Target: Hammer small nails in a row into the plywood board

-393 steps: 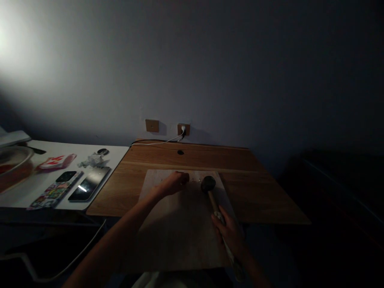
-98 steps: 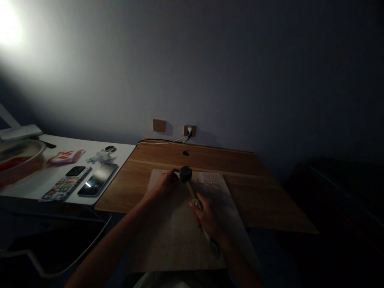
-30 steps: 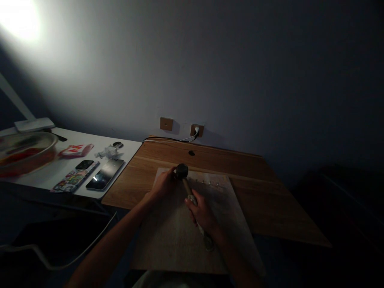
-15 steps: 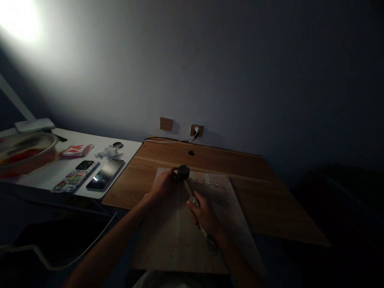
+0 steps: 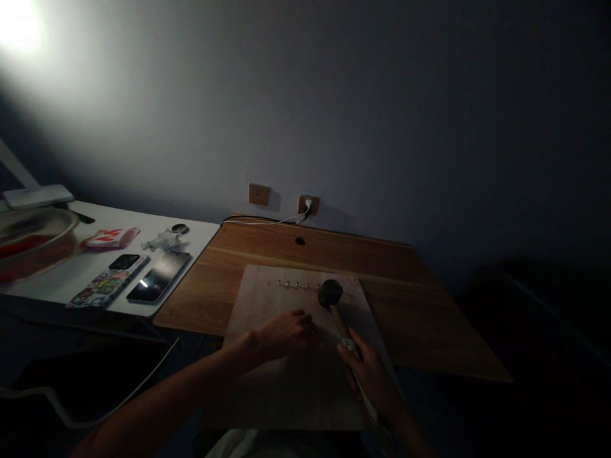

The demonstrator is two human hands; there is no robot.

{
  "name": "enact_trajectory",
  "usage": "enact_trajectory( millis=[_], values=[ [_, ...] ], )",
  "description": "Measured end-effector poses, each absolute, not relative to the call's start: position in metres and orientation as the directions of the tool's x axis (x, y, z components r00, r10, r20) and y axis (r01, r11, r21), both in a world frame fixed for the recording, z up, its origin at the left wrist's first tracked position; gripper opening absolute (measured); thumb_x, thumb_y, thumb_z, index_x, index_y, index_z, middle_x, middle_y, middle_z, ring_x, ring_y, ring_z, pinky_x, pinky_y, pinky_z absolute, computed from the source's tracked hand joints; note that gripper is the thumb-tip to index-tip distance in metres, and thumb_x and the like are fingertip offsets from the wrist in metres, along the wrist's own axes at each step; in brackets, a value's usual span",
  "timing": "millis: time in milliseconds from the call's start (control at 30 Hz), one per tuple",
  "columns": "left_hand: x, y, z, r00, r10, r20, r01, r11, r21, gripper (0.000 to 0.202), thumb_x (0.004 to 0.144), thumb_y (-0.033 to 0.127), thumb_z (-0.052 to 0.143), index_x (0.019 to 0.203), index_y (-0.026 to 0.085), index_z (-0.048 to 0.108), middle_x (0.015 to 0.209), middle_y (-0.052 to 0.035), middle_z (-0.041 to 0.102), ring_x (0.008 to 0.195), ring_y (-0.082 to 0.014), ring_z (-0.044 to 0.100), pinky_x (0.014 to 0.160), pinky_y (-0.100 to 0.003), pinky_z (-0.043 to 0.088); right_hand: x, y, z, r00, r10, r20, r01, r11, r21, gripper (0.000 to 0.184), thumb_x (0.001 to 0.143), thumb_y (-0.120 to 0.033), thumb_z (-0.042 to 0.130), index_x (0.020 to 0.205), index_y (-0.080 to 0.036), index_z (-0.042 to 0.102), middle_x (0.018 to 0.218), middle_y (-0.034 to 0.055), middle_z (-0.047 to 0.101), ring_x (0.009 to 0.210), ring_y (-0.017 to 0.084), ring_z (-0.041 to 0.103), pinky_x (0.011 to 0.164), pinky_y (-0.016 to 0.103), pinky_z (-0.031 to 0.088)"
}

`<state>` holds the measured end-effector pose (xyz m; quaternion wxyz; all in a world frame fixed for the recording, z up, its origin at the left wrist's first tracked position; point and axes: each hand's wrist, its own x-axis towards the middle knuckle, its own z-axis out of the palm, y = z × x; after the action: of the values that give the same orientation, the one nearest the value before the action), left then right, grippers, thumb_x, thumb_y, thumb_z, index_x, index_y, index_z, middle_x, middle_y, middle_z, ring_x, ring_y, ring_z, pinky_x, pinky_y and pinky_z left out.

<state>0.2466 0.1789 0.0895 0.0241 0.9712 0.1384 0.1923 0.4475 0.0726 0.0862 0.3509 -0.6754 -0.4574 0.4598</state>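
Right hand [image 5: 370, 372] grips a mallet [image 5: 330, 293] mid-handle, likely for balance.
Left hand [image 5: 286, 335] curls its fingers [image 5: 303, 323] over the board [image 5: 260, 302], contents unclear, near spaced metal pieces [image 5: 296, 285].

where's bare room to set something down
Bare: the brown table right of the board, and a narrower strip between board and white table. Crowded: that white table, and the board around left hand, right hand, mallet and metal pieces.

Probably a home (phones [image 5: 159, 278], desk [image 5: 410, 312]).
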Motion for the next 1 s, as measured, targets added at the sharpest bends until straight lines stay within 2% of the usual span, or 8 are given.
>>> enact_trajectory(
  millis=[100,167,267,333,433,667,867,1000],
  values=[
    [0.245,0.179,0.093,0.923,0.111,0.368,0.145,-0.987,-0.067,0.018,0.095,0.015,0.053,0.088,0.024,0.067,0.076,-0.0054,0.068,0.077,-0.0228,0.062,0.071,-0.037,0.047,0.445,0.072,0.086,0.179,0.934,-0.308,0.292,-0.349,-0.890,0.070,0.082,-0.060,0.057,0.134,-0.016,0.047,0.058,-0.0089,0.046,0.038,0.010,0.041,0.032,0.021,0.034],
    [0.235,0.190,0.095,0.917,0.168,0.363,0.193,-0.981,-0.033,0.018,0.096,0.016,0.052,0.097,0.024,0.068,0.083,-0.0058,0.071,0.079,-0.0223,0.063,0.074,-0.036,0.048,0.441,0.074,0.088,0.161,0.940,-0.301,0.272,-0.335,-0.902,0.068,0.082,-0.060,0.057,0.133,-0.016,0.048,0.059,-0.0093,0.044,0.037,0.009,0.040,0.032,0.021,0.033],
    [0.212,0.219,0.089,0.786,0.463,0.409,0.385,-0.885,0.262,0.021,0.094,0.014,0.053,0.102,0.023,0.070,0.094,-0.0059,0.073,0.087,-0.0199,0.067,0.084,-0.034,0.050,0.434,0.078,0.091,0.099,0.953,-0.286,0.239,-0.302,-0.923,0.064,0.084,-0.059,0.056,0.132,-0.016,0.050,0.053,-0.0113,0.039,0.036,0.009,0.035,0.032,0.019,0.030],
    [0.194,0.242,0.080,0.547,0.718,0.430,0.501,-0.693,0.519,0.018,0.089,0.013,0.056,0.096,0.020,0.072,0.091,-0.0054,0.075,0.086,-0.0174,0.068,0.082,-0.029,0.052,0.429,0.081,0.092,0.070,0.956,-0.287,0.229,-0.295,-0.928,0.066,0.084,-0.059,0.056,0.132,-0.015,0.050,0.049,-0.0115,0.039,0.036,0.009,0.035,0.033,0.019,0.030],
    [0.172,0.266,0.065,0.328,0.871,0.364,0.569,-0.490,0.660,0.018,0.083,0.014,0.058,0.091,0.019,0.073,0.087,-0.0037,0.075,0.078,-0.0162,0.068,0.073,-0.025,0.052,0.421,0.086,0.091,0.045,0.957,-0.288,0.221,-0.290,-0.931,0.067,0.085,-0.059,0.055,0.135,-0.014,0.048,0.046,-0.0116,0.040,0.036,0.010,0.036,0.033,0.018,0.030],
    [0.164,0.269,0.055,0.354,0.878,0.323,0.593,-0.478,0.648,0.020,0.083,0.015,0.058,0.095,0.020,0.075,0.092,-0.0053,0.077,0.083,-0.0184,0.070,0.077,-0.028,0.053,0.407,0.099,0.082,0.009,0.965,-0.261,0.208,-0.257,-0.944,0.060,0.088,-0.055,0.055,0.133,-0.017,0.048,0.044,-0.0122,0.041,0.035,0.010,0.037,0.032,0.019,0.030],
    [0.165,0.272,0.052,0.386,0.849,0.361,0.548,-0.526,0.651,0.017,0.083,0.015,0.059,0.092,0.019,0.073,0.093,-0.0063,0.075,0.088,-0.0187,0.068,0.080,-0.028,0.052,0.386,0.122,0.090,-0.064,0.982,-0.176,0.208,-0.160,-0.965,0.029,0.088,-0.050,0.056,0.095,-0.022,0.052,0.049,-0.0123,0.043,0.034,0.007,0.038,0.031,0.018,0.030],
    [0.166,0.272,0.053,0.357,0.887,0.292,0.497,-0.445,0.745,0.036,0.081,0.012,0.058,0.115,0.020,0.067,0.089,-0.0030,0.076,0.078,-0.0158,0.070,0.072,-0.025,0.052,0.367,0.137,0.097,-0.110,0.981,-0.161,0.227,-0.133,-0.965,0.024,0.088,-0.046,0.055,0.091,-0.022,0.050,0.047,-0.0129,0.043,0.033,0.008,0.038,0.030,0.017,0.030]
  ],
)
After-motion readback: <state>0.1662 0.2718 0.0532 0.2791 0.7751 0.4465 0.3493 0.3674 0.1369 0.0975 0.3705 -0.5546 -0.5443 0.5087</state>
